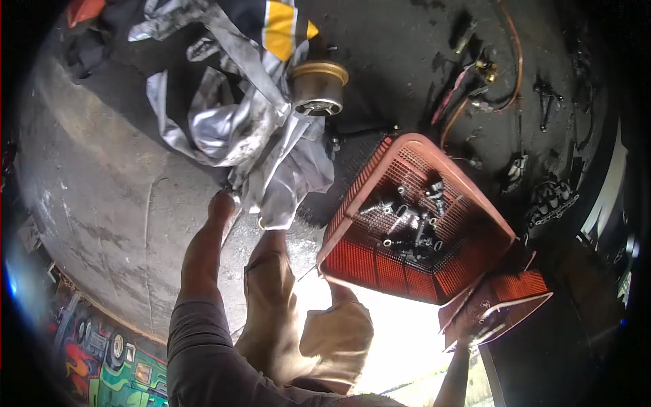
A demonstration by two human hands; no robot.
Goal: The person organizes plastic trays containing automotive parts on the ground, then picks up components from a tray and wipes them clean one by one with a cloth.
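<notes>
Nearest the camera, grey sleeve [200, 332]; beyond, left hand [220, 207] at crumpled silvery cloth [227, 133] on the floor [112, 142], grip impossible to tell. Rightward, metal cylinder [317, 88] beside cloth, then large red basket [409, 140] holding loose metal parts [420, 224]; right hand [464, 343] at smaller red basket [519, 288], pose unclear.

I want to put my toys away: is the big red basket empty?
No, the big red basket has small shiny parts lying in it.
</notes>
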